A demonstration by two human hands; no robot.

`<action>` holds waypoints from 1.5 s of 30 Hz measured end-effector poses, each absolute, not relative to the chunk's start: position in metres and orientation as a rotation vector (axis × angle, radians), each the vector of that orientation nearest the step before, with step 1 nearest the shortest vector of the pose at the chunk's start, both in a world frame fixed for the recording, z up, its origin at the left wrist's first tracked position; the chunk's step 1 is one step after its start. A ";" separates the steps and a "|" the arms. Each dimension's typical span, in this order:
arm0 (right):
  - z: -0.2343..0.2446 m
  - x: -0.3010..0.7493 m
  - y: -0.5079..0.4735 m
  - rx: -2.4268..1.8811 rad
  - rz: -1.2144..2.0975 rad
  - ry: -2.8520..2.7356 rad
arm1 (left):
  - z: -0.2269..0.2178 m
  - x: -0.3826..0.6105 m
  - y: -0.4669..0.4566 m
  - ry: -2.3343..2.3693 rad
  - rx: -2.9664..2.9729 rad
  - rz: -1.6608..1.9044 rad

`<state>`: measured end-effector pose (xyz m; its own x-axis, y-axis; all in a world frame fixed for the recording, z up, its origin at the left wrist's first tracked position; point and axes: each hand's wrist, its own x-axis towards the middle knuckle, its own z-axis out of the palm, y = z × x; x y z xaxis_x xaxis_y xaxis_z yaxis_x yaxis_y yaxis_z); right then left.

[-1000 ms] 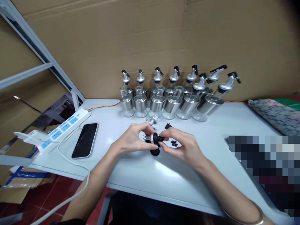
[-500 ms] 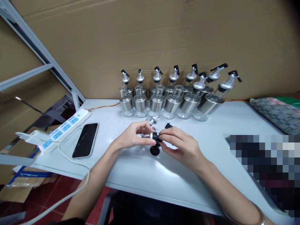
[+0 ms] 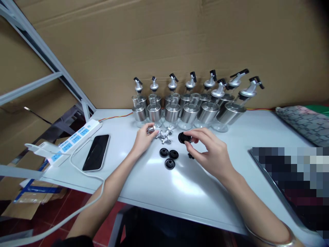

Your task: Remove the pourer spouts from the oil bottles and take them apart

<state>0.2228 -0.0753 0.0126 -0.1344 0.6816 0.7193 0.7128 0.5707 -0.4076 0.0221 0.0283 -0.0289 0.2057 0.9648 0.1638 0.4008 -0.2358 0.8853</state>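
Observation:
At the left end of a small pile of silver pourer spouts (image 3: pixel 166 136), my left hand (image 3: pixel 143 140) pinches a silver spout piece (image 3: pixel 151 130) between thumb and fingers. My right hand (image 3: pixel 209 147) grips a round black stopper (image 3: pixel 183 138) between thumb and fingertips, just right of that pile and above the table. Three similar black stoppers (image 3: pixel 170 163) lie on the table between my hands. Small black pieces (image 3: pixel 190 155) show partly beneath my right hand, which hides the rest of them.
Two rows of glass-and-steel bottles (image 3: pixel 173 112) stand at the back, several with pourers, several with bare necks. On the left lie a phone (image 3: pixel 96 152), a power strip (image 3: pixel 74 139) and a white cable (image 3: pixel 88 178). A dark-edged flat object (image 3: pixel 267 178), partly pixelated, lies right.
My hands have moved apart. Earlier they held a silver spout and black part together; now the left has a silver piece by the pile and the right a black stopper.

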 end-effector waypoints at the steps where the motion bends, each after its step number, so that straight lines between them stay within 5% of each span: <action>1: 0.011 0.223 -0.075 -1.140 -0.016 -1.868 | -0.032 0.024 0.028 1.270 1.761 0.986; 24: -0.004 0.217 -0.074 -1.231 0.404 -2.190 | -0.038 0.032 0.016 0.909 2.265 0.782; 45: -0.010 0.211 -0.039 -1.320 1.257 -1.331 | -0.046 0.033 0.019 0.924 2.265 0.807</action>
